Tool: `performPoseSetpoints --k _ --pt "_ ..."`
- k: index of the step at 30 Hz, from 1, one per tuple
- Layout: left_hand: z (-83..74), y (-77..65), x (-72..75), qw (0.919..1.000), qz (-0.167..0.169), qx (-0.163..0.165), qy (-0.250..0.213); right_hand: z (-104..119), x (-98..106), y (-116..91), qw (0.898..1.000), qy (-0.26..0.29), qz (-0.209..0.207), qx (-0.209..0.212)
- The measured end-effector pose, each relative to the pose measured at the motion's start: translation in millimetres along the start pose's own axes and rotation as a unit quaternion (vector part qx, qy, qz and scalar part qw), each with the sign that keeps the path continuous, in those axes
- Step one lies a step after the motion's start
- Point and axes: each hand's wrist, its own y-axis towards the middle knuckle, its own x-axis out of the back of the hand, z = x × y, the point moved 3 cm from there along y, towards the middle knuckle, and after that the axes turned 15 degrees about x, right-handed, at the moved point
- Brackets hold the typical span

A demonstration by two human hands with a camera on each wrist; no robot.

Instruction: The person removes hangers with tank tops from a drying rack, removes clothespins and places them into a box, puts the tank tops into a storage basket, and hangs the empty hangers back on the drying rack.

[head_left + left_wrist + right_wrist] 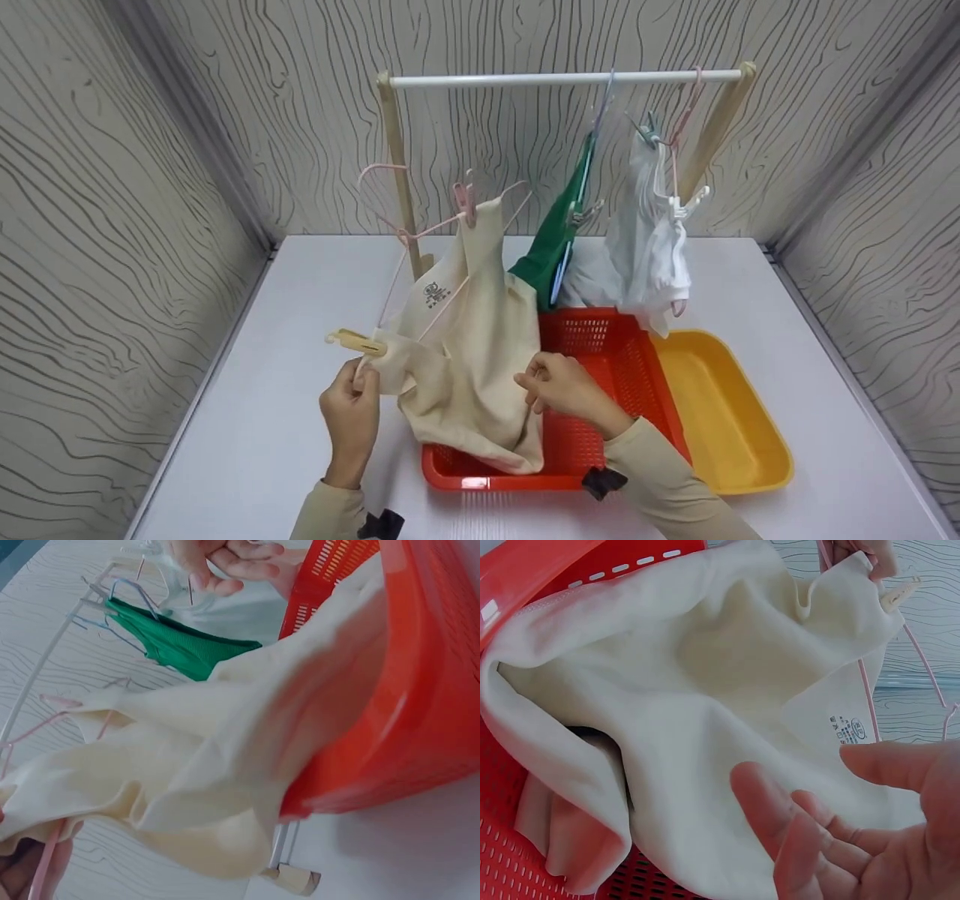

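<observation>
At the head view's 6 o'clock, cream cloth draped from a pink hanger into a red basket. At its 8 o'clock, the left hand pinched its edge; at 4, the right hand curved loosely, thumb and fingers apart.

With the basket on the table as your clock's centre, the tray is just beside it at 3 o'clock. The rack stands behind, at 12. One garment hangs from it at 12, a second garment at 1. The cloth lies partly over the basket's 9 o'clock half and extends up towards 11, where the far clip sits. The hanger is between 10 and 11, in front of the rack's post. Your left hand is at 9, at the cloth's corner, just below the near peg; your right hand is above the basket.
</observation>
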Motion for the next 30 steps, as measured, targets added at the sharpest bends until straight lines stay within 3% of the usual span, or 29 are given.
performPoseSetpoints --k 6,10,18,25,30 --pt "14.7 5.9 8.8 0.9975 0.034 0.048 -0.039 4 4 3 0.995 0.058 -0.023 0.076" --pt "20.3 8.1 12.5 0.9953 0.05 0.059 -0.058 6 6 5 0.992 0.075 -0.042 0.097" --pt "26.5 6.7 21.9 0.9924 0.077 0.04 -0.087 0 11 4 0.99 0.083 -0.051 0.101" --pt "36.1 5.1 29.5 0.9841 0.112 0.05 -0.129 -11 11 1 0.993 0.069 -0.049 0.078" --pt "39.6 4.5 32.6 0.9795 0.124 0.027 -0.156 -16 13 -1 0.995 0.061 -0.049 0.069"
